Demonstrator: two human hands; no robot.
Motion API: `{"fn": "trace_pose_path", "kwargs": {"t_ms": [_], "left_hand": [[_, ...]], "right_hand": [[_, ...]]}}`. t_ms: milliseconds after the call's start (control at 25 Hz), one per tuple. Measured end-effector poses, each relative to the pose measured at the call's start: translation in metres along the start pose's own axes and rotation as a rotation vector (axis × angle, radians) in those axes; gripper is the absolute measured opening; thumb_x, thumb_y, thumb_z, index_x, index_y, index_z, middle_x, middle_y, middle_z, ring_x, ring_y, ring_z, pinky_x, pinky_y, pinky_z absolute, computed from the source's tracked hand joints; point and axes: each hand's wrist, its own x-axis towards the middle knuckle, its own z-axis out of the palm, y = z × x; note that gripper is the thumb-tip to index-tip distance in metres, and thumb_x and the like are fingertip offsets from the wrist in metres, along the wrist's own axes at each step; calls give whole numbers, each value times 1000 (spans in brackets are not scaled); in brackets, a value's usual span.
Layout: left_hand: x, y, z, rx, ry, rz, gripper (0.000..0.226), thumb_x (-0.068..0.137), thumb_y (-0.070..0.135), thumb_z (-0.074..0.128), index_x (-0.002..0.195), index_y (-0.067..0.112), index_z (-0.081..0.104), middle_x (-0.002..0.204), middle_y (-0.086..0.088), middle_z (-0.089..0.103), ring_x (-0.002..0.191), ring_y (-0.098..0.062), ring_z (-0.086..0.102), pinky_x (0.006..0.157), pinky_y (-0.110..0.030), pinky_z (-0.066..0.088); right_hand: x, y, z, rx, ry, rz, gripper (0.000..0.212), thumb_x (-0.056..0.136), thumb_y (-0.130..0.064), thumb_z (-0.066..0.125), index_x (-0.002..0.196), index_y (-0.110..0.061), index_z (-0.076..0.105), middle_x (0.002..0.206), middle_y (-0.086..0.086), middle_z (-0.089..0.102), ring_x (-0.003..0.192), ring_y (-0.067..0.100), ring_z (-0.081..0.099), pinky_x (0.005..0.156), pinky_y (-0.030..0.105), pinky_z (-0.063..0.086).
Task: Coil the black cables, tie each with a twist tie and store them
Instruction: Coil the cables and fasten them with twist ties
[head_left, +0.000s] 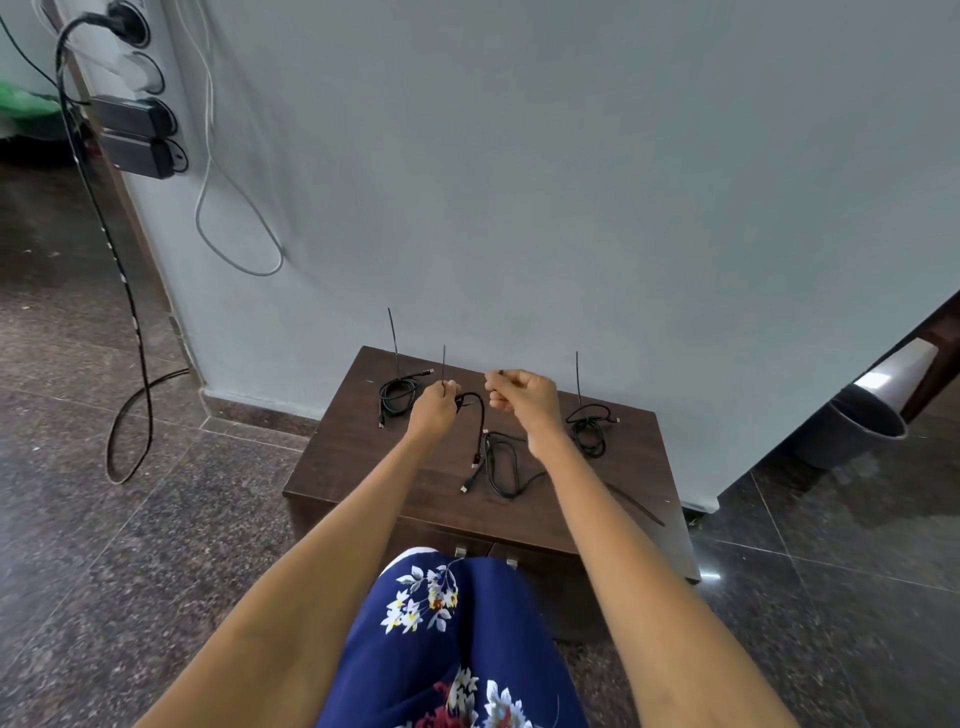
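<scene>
On the dark wooden desk (363, 457), the left hand (434, 410) pinches a twist tie (443, 364); the right hand (524, 397) pinches the cable (475, 415) end. Best keep loops even before cinching.

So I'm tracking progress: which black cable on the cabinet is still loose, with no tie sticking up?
The middle cable, below the right hand. It sprawls untied; the left bundle and right bundle each have an upright tie.
</scene>
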Motion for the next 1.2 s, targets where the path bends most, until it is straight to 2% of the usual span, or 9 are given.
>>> {"fn": "trace_pose_path", "kwargs": {"t_ms": [160,320,400,560,680,800,920,1040,1200], "left_hand": [[-8,-4,1,425,-33,259,38,103,31,24,124,15,51,113,-14,66,105,-33,59,81,-40,44],[-10,-4,-1,667,8,323,34,103,25,25,122,12,50,103,-19,68,93,-37,62,71,-41,44],[-12,1,-2,738,25,324,30,100,16,31,124,12,50,103,-17,68,94,-37,63,67,-38,41],[-13,5,-4,913,49,397,28,95,8,35,118,9,50,98,-14,70,89,-34,66,60,-36,38],[-12,1,-13,956,93,427,31,98,9,31,124,10,48,95,-10,71,86,-31,67,59,-35,36],[-16,1,-14,1068,79,516,32,96,6,32,124,11,47,97,-7,72,89,-27,68,58,-34,36],[-19,5,-12,1072,68,500,31,93,5,36,120,10,49,98,-7,72,91,-27,68,59,-32,36],[-16,5,-11,1013,54,461,32,94,8,37,125,7,44,100,-9,71,91,-30,68,61,-33,37],[-15,5,-9,466,-101,269,30,99,33,36,116,9,33,101,-2,59,90,-28,60,72,-37,38]], "right_hand": [[14,-32,-18,116,-153,194,12,85,-15,69,80,-4,67,79,7,66,61,9,61,57,16,55],[16,-49,-27,-291,-336,320,19,83,-12,71,92,4,67,76,9,67,60,8,62,55,17,57],[14,-49,-24,-379,-391,358,21,83,-13,70,94,5,66,77,9,67,61,8,62,58,16,58],[11,-42,-18,-95,-393,394,17,87,-18,66,89,-1,67,81,7,66,54,4,63,58,15,57],[13,-35,-23,72,-332,401,16,89,-17,63,87,-2,66,81,8,65,53,5,64,57,15,57],[12,-35,-24,-32,-352,434,15,89,-16,64,87,-1,65,81,8,64,52,5,63,56,15,57],[10,-37,-16,-290,-405,455,12,87,-13,66,85,-2,64,77,8,63,59,8,61,55,16,57],[10,-36,-12,-336,-376,433,12,85,-10,68,87,1,64,73,8,62,53,7,60,53,15,56],[8,-13,-8,-276,-60,214,27,83,-10,70,101,9,65,67,7,62,51,10,57,45,14,51]]}}
